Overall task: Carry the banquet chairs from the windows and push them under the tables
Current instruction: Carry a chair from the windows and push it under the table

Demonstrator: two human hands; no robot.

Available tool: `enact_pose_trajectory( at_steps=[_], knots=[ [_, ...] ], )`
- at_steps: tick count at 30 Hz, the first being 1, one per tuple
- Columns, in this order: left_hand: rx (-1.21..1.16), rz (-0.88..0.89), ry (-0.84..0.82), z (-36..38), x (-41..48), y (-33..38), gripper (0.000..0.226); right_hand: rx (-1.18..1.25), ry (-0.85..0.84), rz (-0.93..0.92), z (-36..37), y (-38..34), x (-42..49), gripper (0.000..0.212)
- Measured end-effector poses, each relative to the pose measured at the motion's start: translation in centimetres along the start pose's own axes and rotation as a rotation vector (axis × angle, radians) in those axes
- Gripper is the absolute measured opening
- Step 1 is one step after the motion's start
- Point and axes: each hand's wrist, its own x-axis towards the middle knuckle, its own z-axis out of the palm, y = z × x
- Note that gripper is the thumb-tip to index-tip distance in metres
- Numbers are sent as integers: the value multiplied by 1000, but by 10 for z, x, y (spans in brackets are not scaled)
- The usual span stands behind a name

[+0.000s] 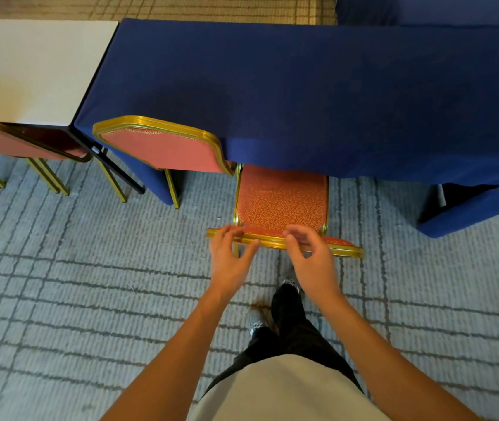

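A banquet chair with a red patterned seat (281, 202) and a gold frame stands with the front of its seat under the blue-clothed table (302, 86). Its backrest top rail (345, 250) faces me, edge-on. My left hand (230, 259) is at the rail's left part, fingers above the rail and thumb below it, spread and loose. My right hand (312, 256) lies over the middle of the rail with relaxed, blurred fingers. Neither hand clenches the rail.
A second red chair (163, 147) is pushed under the blue table just to the left. A third chair (14, 141) sits under the bare white table (29, 65) at far left. Grey grid carpet (90, 284) spreads around me; my feet are behind the chair.
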Motion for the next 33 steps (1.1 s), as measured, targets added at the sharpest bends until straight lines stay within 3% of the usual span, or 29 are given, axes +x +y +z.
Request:
enact_pose_trajectory(
  at_steps=[2, 5, 9, 12, 17, 21, 25, 30, 33],
  knots=[
    [-77, -50, 129, 1, -8, 4, 29, 181, 38, 59, 6, -5, -4, 19],
    [-220, -254, 224, 8, -21, 13, 20, 395, 33, 318, 8, -1, -6, 35],
    [-600, -570, 61, 21, -15, 21, 40, 585, -68, 722, 4, 18, -1, 67],
    [-841, -720, -36, 26, 3, 31, 46, 676, -47, 864, 1, 35, 11, 75],
    [-1006, -840, -29, 39, 40, 46, 52, 1040, 147, 861, 4, 37, 42, 59],
    [-1067, -909, 53, 50, 60, 50, 51, 1095, 248, 864, 12, 28, 63, 45],
    [-1090, -903, 29, 47, 64, 52, 29, 1072, 251, 865, 14, 24, 69, 24],
    [-1089, -883, -8, 45, 77, 50, 16, 1047, 305, 839, 16, 24, 81, 43],
    [-1123, -872, 3, 41, 90, 49, 13, 1055, 315, 833, 21, 19, 88, 37]
  ],
)
